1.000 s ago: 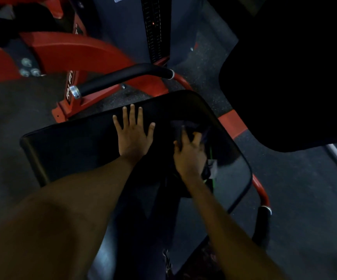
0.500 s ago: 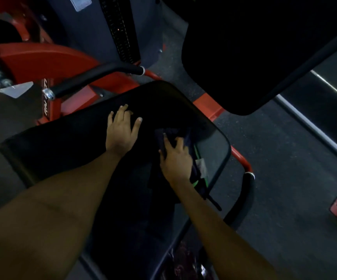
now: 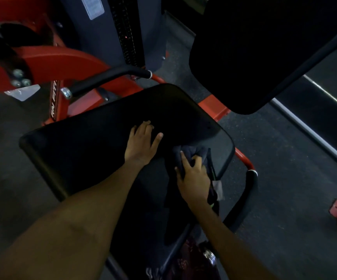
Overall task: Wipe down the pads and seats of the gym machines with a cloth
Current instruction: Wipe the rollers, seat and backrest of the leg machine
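Now the right hand [image 3: 193, 176] grips a bunched dark cloth [image 3: 191, 153] on the black seat [image 3: 82, 154]; the left hand [image 3: 141, 144] presses flat beside it, fingers together.

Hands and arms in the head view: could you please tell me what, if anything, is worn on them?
Both forearms are bare, with no sleeve in view. The left hand and right hand wear no gloves; I can make out no ring, watch or wristband, though the light is dim.
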